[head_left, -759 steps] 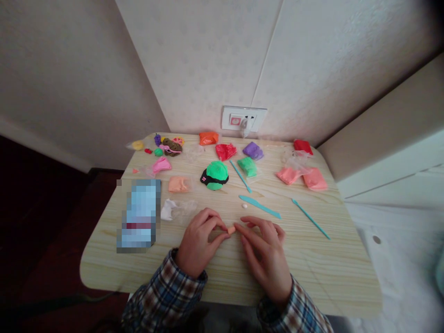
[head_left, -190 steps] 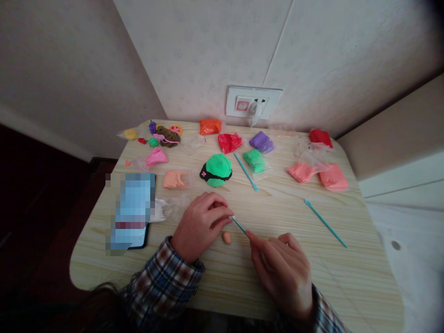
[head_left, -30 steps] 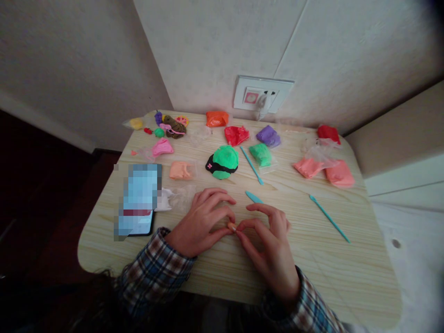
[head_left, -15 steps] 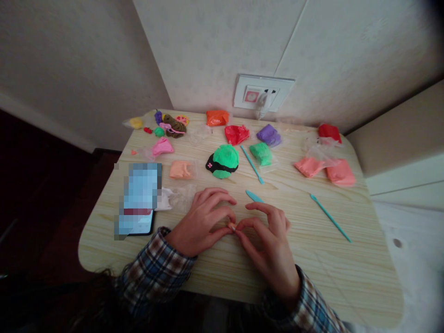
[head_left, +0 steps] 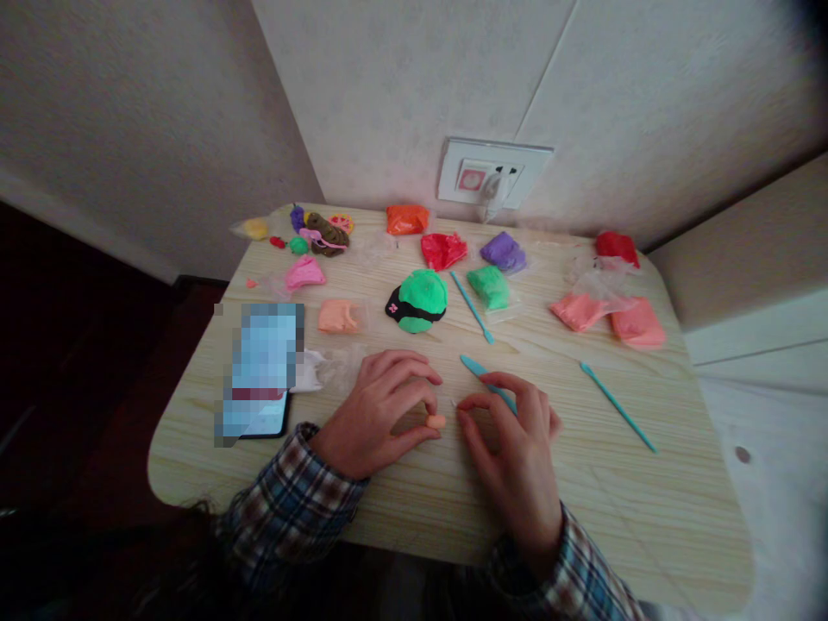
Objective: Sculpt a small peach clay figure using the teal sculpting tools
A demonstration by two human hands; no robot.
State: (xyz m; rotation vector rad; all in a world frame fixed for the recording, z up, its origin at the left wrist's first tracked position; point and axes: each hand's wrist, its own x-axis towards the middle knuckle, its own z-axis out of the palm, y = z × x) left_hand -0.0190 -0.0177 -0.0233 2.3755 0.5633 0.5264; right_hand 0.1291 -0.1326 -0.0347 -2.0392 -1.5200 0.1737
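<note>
Between the thumb and index finger of my left hand (head_left: 388,414) is a small peach piece of clay (head_left: 435,422). Just right of it, my right hand (head_left: 511,448) has its thumb and index finger pinched on a tiny white bit of clay (head_left: 454,403), barely visible at the fingertips. Under the right hand's fingers lies a turquoise modelling knife (head_left: 475,366), partly covered by them. Beyond both hands sits a green and black clay piece shaped like a cap (head_left: 417,302), with a small pink decoration on its black part.
A phone (head_left: 265,371) lies at left beside white clay in a bag (head_left: 307,371). Bagged peach clay (head_left: 340,316), green clay (head_left: 490,287) and coral clay (head_left: 637,322) lie around. Turquoise tools (head_left: 472,307) rest on the table (head_left: 621,509). A wall socket (head_left: 493,172) is behind.
My right hand has moved right, away from the peach clay, carrying the tiny white bit. My left hand stays in place, and the peach piece now shows more fully.
</note>
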